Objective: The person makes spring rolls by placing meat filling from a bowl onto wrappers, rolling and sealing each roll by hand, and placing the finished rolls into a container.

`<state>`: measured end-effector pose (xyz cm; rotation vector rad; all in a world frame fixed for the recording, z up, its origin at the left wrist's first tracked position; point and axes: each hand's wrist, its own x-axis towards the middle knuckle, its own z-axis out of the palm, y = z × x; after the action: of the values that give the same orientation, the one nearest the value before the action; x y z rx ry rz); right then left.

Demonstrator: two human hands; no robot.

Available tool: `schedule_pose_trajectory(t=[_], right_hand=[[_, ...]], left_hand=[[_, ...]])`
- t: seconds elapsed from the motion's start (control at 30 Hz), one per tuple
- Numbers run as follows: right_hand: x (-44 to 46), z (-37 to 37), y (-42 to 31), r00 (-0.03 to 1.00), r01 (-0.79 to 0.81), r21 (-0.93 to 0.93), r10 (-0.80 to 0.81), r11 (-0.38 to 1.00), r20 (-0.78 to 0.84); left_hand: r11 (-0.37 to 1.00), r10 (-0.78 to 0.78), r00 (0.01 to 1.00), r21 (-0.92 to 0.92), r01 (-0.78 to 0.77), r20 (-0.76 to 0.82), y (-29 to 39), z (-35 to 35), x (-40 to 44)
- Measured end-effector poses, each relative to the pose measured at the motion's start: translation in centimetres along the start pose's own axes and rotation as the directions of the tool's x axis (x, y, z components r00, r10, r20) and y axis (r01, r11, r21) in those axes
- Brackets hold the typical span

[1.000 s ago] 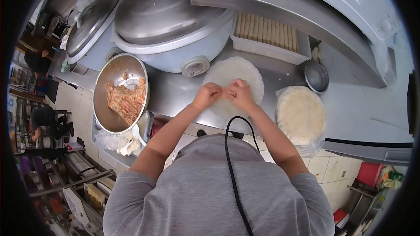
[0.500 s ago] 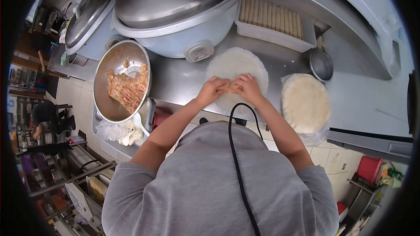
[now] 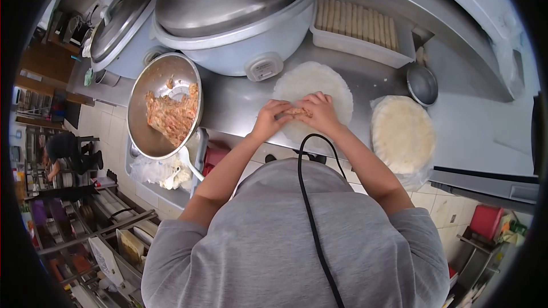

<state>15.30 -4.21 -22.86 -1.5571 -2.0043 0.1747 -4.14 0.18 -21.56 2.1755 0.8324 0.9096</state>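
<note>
A round, pale, thin wrapper [image 3: 319, 78] lies on the metal counter before me. Over its near part, a small strip of minced filling [image 3: 298, 112] sits between my two hands. My left hand [image 3: 270, 120] has its fingers curled against the strip's left end. On the opposite end, the fingers of my right hand [image 3: 321, 112] are bent over the filling and partly hide it. To the left, a tilted steel bowl [image 3: 137, 100] holds a mass of the same orange-pink mince [image 3: 169, 117]. A bagged stack of round wrappers [image 3: 402, 134] rests at the right.
Two large lidded cookers [image 3: 228, 45] stand behind the bowl. A white tray [image 3: 365, 48] of rolled sticks is at the back, beside a small metal bowl [image 3: 422, 84]. Below the big bowl is a tub with a white-handled spoon [image 3: 191, 164]. Another person [image 3: 71, 151] is far left.
My hands stay at the filling, with the fingers shifted slightly and more of the strip showing. The whole view has moved a little to the right.
</note>
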Motion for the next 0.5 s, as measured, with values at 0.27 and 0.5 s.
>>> schedule_pose_trajectory(t=[0.27,0.5], right_hand=[[-0.1,0.3,1.1,0.998,-0.014,0.02,0.012,1.0,0.066],[1.2,1.9,-0.6,0.983,0.005,0.072,-0.018,0.997,0.181]], left_hand=[[0.99,-0.135,0.986,-0.013,0.137,0.1,-0.5,-0.9,0.1],[0.981,-0.192,0.974,0.057,0.186,0.123,-1.0,-0.7,0.3]])
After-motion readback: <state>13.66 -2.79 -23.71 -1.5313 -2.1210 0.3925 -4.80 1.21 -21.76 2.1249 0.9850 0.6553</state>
